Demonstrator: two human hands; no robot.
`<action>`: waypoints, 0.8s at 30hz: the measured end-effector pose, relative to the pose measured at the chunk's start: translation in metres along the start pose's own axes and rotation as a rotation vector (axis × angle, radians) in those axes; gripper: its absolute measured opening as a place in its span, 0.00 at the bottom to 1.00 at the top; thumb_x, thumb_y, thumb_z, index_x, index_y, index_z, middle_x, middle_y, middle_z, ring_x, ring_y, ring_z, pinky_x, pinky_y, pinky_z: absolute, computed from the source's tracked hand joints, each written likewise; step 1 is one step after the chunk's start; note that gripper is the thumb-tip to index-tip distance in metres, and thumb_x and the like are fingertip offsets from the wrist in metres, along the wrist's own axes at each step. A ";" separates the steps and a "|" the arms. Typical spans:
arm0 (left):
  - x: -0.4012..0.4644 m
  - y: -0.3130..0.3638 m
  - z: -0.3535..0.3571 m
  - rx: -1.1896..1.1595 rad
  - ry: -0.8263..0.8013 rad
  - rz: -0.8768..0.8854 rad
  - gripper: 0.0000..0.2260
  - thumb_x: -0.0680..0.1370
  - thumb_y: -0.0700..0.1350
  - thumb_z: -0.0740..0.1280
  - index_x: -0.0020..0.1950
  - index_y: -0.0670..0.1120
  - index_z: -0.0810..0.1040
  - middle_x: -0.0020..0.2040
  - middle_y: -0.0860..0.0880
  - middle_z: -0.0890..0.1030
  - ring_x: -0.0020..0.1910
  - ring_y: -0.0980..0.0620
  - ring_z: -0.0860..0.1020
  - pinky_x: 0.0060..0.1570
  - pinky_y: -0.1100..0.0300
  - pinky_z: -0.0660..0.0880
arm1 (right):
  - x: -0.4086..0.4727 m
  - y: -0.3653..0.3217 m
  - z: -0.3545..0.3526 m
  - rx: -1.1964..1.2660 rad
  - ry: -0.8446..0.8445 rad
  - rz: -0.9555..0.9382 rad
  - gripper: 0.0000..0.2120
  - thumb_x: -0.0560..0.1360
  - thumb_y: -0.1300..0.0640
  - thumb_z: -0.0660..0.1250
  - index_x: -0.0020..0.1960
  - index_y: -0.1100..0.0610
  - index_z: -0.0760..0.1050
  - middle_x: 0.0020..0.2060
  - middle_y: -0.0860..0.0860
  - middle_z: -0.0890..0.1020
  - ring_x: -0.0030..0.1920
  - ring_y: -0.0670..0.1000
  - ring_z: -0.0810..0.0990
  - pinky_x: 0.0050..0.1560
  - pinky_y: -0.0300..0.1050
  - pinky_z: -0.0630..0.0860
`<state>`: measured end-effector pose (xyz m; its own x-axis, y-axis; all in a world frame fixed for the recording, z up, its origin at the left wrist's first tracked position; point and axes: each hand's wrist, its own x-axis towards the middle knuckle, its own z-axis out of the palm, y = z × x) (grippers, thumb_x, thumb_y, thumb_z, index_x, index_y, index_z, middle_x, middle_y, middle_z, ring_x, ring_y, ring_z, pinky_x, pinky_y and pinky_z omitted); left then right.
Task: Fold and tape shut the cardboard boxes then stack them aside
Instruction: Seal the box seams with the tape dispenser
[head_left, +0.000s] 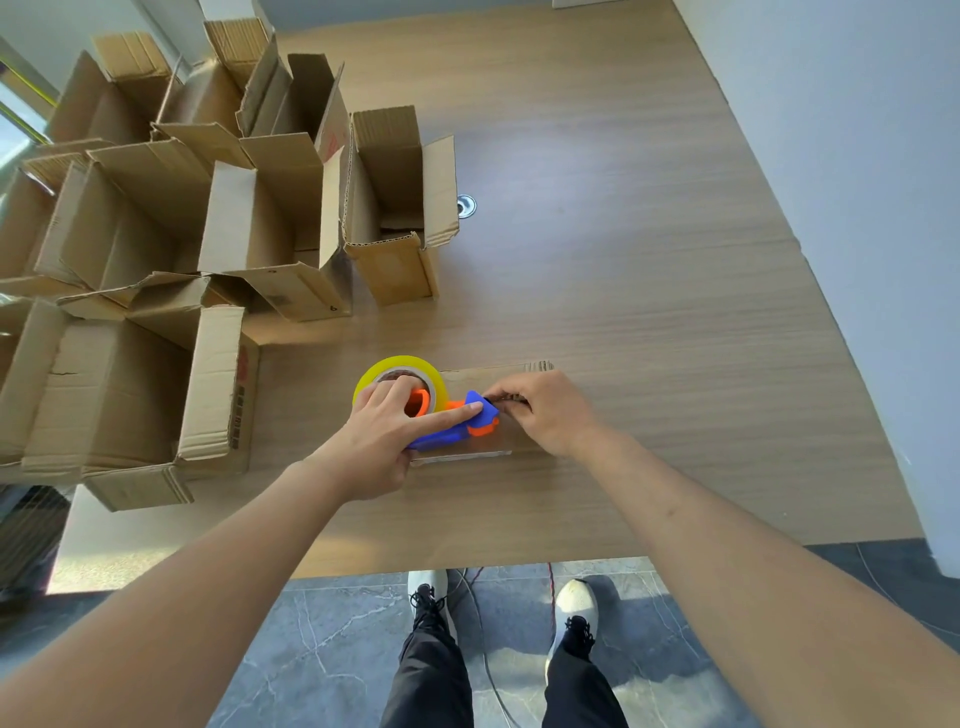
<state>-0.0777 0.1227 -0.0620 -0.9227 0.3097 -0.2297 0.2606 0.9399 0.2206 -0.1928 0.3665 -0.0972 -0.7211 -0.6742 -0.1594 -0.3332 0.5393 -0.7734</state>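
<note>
— Where's the box?
— Flat cardboard box (483, 410) lies on the wooden table (649, 291), near its front edge, under both my hands.
— And the hands?
— Left hand (387, 441) grips the blue-and-orange tape dispenser (457, 423); right hand (545, 410) pinches at its nose. Open boxes (156, 234) crowd the left.

Open boxes (171, 244) crowd table's (649, 322) left half; right half bare up to wall (857, 156).
</note>
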 end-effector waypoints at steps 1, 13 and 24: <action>0.000 0.000 0.000 -0.002 -0.003 -0.002 0.47 0.75 0.38 0.68 0.79 0.73 0.46 0.57 0.48 0.64 0.64 0.41 0.66 0.68 0.41 0.63 | 0.001 -0.001 0.000 0.001 0.014 0.005 0.10 0.80 0.59 0.70 0.57 0.49 0.85 0.51 0.46 0.87 0.51 0.48 0.83 0.54 0.51 0.79; -0.001 -0.001 -0.001 -0.005 0.012 -0.005 0.47 0.76 0.40 0.69 0.79 0.74 0.45 0.59 0.47 0.66 0.65 0.40 0.67 0.67 0.40 0.66 | 0.005 -0.009 0.005 -0.063 0.113 0.126 0.06 0.79 0.52 0.70 0.49 0.45 0.86 0.44 0.42 0.86 0.46 0.47 0.83 0.48 0.51 0.80; 0.006 -0.001 0.001 0.070 0.108 -0.047 0.30 0.83 0.61 0.60 0.79 0.74 0.45 0.55 0.46 0.70 0.57 0.42 0.71 0.59 0.46 0.71 | 0.009 -0.011 0.013 -0.013 0.226 0.216 0.06 0.77 0.55 0.71 0.43 0.47 0.85 0.38 0.42 0.85 0.42 0.46 0.81 0.45 0.51 0.79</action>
<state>-0.0836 0.1240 -0.0648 -0.9584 0.2517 -0.1343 0.2325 0.9619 0.1441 -0.1871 0.3481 -0.0985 -0.8926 -0.4146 -0.1773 -0.1644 0.6654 -0.7281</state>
